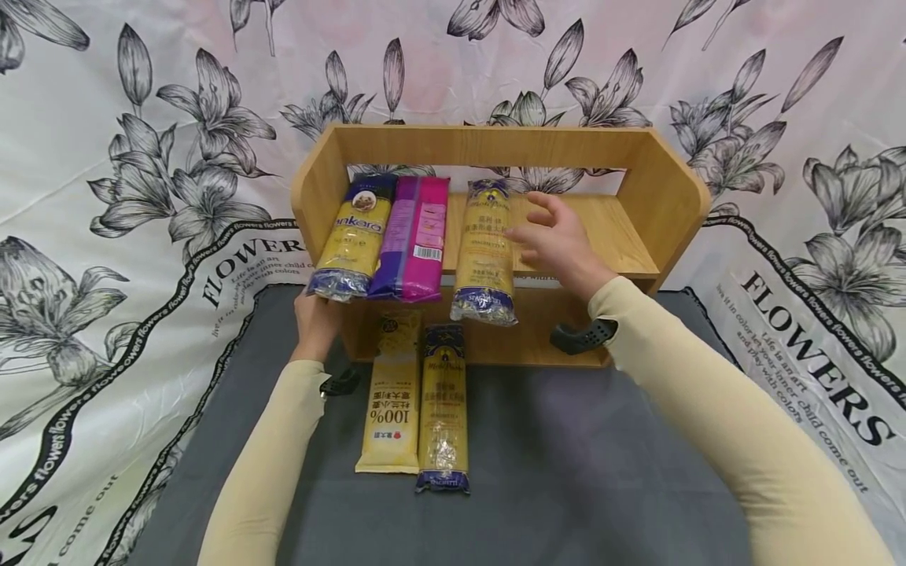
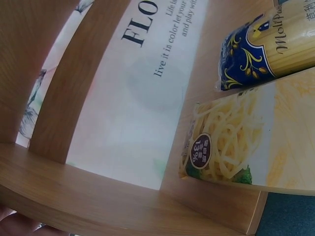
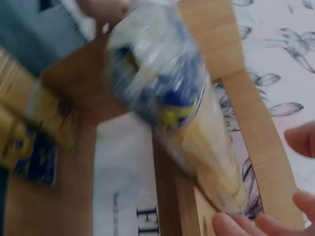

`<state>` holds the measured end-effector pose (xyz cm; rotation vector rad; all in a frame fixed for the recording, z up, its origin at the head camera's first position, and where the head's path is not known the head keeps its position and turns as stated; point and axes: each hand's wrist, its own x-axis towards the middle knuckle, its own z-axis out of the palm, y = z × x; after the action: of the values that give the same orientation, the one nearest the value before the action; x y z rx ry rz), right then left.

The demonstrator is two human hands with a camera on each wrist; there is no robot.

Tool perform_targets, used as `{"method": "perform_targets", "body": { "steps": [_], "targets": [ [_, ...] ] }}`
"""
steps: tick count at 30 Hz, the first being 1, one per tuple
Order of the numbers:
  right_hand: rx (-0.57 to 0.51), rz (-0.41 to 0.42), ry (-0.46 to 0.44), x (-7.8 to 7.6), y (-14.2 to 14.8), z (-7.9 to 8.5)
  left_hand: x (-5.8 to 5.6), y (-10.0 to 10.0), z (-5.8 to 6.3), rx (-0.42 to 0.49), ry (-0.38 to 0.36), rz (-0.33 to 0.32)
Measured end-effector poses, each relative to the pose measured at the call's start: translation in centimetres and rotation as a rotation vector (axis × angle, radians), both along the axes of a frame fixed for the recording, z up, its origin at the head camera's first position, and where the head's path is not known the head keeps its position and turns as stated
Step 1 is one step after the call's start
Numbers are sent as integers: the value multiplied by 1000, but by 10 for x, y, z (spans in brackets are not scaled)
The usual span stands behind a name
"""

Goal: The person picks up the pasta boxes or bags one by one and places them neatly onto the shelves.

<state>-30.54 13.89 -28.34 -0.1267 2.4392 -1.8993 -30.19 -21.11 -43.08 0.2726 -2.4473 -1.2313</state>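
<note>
On the upper board of a wooden shelf (image 1: pixel 495 140), a yellow spaghetti pack (image 1: pixel 485 251) with blue ends lies with its front end past the edge. My right hand (image 1: pixel 559 240) is beside it, fingers apart and loosely bent, fingertips right at the pack's side. In the right wrist view the thumb stands away from the pack. My left hand (image 1: pixel 316 324) grips the shelf's left side panel low down; part of it is hidden under a yellow-and-blue Ankara pasta pack (image 1: pixel 351 240). Some of its fingers (image 2: pixel 19 225) show outside the panel in the left wrist view.
Beside the Ankara pack is a pink-and-purple pack (image 1: pixel 414 236). Below, a pale yellow pasta pack (image 1: pixel 391 393) and another spaghetti pack (image 1: pixel 444 409) stick out of the lower compartment onto the dark grey table (image 1: pixel 566 472). A flower-printed cloth (image 1: pixel 212 157) hangs behind.
</note>
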Motion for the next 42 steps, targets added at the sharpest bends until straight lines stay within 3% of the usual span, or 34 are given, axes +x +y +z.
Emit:
{"method": "perform_targets", "body": {
  "steps": [6,14,23,30,42],
  "targets": [
    [259,140,142,19,23,-4,0,-1,0,-14,6,-9],
    [438,279,157,47,28,-20,1,-7,1,-11,15,1],
    [489,349,170,51,11,-32,3,-5,-2,-17,16,-3],
    [515,326,150,51,3,-33,3,-1,-5,-138,56,-9],
    [513,326,158,41,-11,-33,5,0,-6,-107,47,0]
  ]
}}
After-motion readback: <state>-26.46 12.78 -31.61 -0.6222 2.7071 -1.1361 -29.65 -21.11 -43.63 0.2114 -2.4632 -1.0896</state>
